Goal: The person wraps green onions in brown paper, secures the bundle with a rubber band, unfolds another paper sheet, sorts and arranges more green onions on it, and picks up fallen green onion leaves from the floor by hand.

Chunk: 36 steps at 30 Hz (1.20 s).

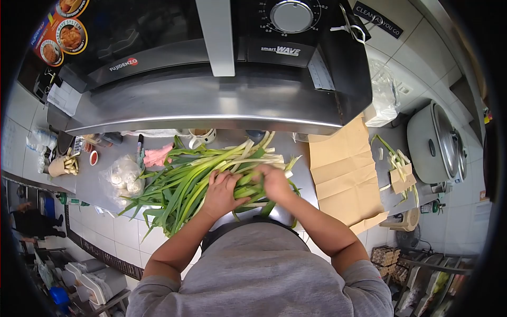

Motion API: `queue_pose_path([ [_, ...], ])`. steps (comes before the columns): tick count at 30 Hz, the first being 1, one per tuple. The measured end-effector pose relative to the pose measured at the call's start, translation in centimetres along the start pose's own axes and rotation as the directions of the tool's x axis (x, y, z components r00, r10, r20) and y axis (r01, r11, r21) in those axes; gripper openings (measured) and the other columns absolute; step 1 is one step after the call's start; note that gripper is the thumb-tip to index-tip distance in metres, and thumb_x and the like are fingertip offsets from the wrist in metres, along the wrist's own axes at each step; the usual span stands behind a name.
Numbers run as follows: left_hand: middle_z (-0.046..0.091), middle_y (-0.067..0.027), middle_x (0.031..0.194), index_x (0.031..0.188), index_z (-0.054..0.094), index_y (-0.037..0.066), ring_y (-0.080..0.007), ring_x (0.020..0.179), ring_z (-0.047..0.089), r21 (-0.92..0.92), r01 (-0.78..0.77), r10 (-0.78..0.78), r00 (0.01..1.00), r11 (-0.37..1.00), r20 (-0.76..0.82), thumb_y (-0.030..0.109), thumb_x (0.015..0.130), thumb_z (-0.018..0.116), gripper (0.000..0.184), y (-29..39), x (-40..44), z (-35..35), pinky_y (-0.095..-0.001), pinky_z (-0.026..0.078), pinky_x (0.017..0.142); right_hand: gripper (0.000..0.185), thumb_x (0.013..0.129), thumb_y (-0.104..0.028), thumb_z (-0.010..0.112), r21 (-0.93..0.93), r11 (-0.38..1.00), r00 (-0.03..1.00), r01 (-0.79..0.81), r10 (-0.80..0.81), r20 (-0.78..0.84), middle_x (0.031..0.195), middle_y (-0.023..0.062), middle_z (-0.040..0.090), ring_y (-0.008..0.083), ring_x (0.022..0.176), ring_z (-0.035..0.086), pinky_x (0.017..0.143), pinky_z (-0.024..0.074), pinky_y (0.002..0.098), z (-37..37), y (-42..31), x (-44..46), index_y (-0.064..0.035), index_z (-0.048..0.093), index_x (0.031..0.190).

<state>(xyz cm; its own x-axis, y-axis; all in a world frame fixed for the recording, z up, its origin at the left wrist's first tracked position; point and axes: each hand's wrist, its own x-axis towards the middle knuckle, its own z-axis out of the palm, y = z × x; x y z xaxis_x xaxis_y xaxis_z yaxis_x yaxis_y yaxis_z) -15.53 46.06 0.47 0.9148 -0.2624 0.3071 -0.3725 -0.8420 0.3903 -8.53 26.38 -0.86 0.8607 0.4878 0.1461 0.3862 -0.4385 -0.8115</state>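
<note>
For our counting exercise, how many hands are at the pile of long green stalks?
2. The left hand is on the green stalks; the right hand is just to its right, also at the stalks. Neither is hidden.

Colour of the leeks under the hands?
The leeks have green leaves, paling to whitish at the stalk ends; the head view shows it best.
</note>
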Motion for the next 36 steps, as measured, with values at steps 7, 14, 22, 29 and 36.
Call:
queue_pose_path([
  [7,0.061,-0.0137,0.111,0.120,0.057,0.006,-0.0257,0.117,0.052,0.030,0.021,-0.024,0.995,0.999,0.092,0.050,0.071,0.078,0.070,-0.9,-0.3,1.4,-0.0516,0.026,0.110,0.008,0.093,-0.010,0.065,0.532,0.794,0.951,-0.296,0.297,0.085,0.076,-0.0001,0.060,0.0100,0.067,0.051,0.066,0.0430,0.0241,-3.6,0.1,-0.2,-0.0019,0.063,0.091],
  [14,0.059,-0.0123,0.110,0.107,0.062,0.005,-0.0261,0.116,0.051,0.057,0.004,-0.008,0.997,0.998,0.077,0.049,0.071,0.079,0.059,-1.6,-0.5,2.2,-0.0506,0.027,0.111,0.004,0.095,-0.005,0.059,0.890,0.358,0.920,-0.282,0.365,0.144,0.068,-0.0011,0.051,0.0073,0.057,0.037,0.054,0.0328,0.0228,-9.8,-0.3,0.1,-0.0026,0.061,0.093],
  [22,0.063,-0.0119,0.105,0.100,0.064,0.006,-0.0266,0.121,0.046,0.179,-0.077,0.048,0.986,0.981,0.159,0.047,0.078,0.071,0.047,-3.0,-0.8,3.5,-0.0514,0.024,0.112,0.002,0.094,-0.003,0.056,0.910,-0.027,0.818,0.413,0.450,-0.358,0.083,0.0025,0.053,0.0109,0.068,0.043,0.054,0.0352,0.0260,-17.7,-0.2,-1.9,-0.0046,0.057,0.096],
  [29,0.065,-0.0118,0.102,0.097,0.067,0.007,-0.0270,0.121,0.048,0.165,-0.124,0.096,0.981,0.978,0.166,0.046,0.080,0.070,0.043,-3.2,-0.3,3.5,-0.0543,0.023,0.113,0.016,0.102,-0.014,0.051,0.483,0.673,0.706,0.560,-0.083,-0.703,0.081,0.0002,0.046,0.0077,0.067,0.035,0.056,0.0305,0.0230,-39.0,-8.3,-10.5,0.0000,0.056,0.107],
  [36,0.066,-0.0102,0.094,0.093,0.069,0.006,-0.0263,0.113,0.052,0.137,-0.057,0.039,0.991,0.989,0.130,0.042,0.080,0.072,0.039,-1.6,0.4,1.9,-0.0539,0.026,0.111,0.048,0.081,-0.021,0.074,-0.641,0.265,0.631,-0.720,-0.133,-0.764,0.116,0.0139,0.063,0.0326,0.106,0.058,0.092,0.0456,0.0405,-40.7,4.6,-14.3,-0.0036,0.060,0.123],
])
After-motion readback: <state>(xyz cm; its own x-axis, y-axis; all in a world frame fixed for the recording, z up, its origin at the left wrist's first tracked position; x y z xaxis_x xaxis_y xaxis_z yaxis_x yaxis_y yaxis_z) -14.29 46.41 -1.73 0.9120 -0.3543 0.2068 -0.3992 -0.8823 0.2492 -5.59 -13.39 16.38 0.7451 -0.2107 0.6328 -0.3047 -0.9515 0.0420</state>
